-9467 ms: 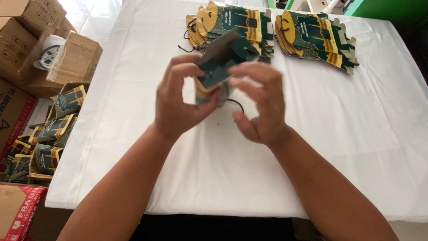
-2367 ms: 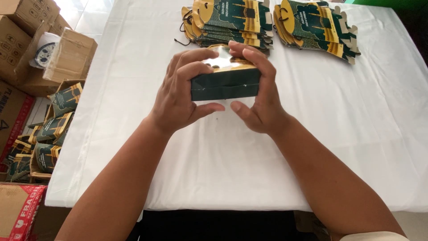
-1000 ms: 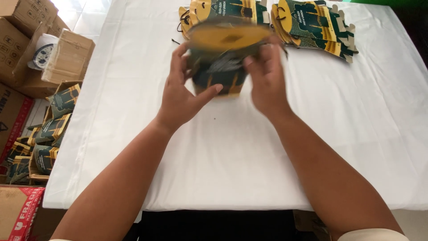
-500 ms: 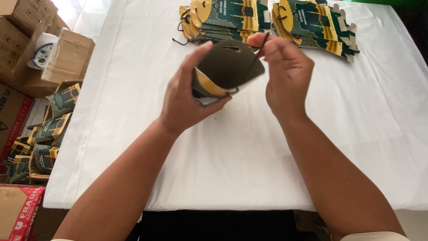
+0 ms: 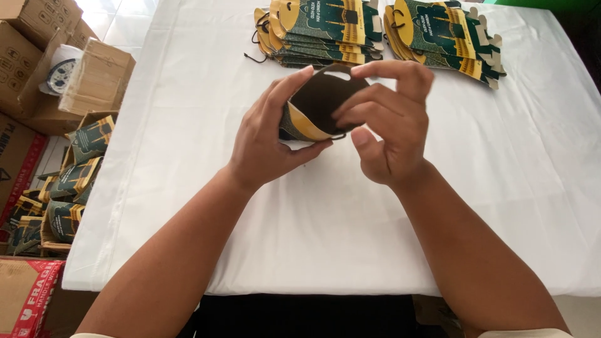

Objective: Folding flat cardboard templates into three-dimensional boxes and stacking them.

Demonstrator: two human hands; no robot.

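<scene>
A small green-and-gold cardboard gift box (image 5: pixel 313 106) with a rounded handle flap is held above the white-covered table (image 5: pixel 188 125), its brown inner side facing me. My left hand (image 5: pixel 269 138) grips its left side and underside. My right hand (image 5: pixel 388 119) pinches the top flap near its handle slot, with a thin dark cord showing below the fingers. Two stacks of flat, unfolded boxes of the same print lie at the far edge: one stack (image 5: pixel 319 31) beyond my left hand, the other (image 5: pixel 444 37) beyond my right.
On the floor to the left, a cardboard carton (image 5: pixel 69 181) holds several folded boxes. Brown cartons (image 5: pixel 37 44) and a wrapped bundle (image 5: pixel 97 75) stand further back. A red-printed carton (image 5: pixel 25 300) sits at the lower left.
The box was held closed and level, then tipped up with its gold flap facing me. Now the flap is folded over and my right hand pinches it at the handle.
</scene>
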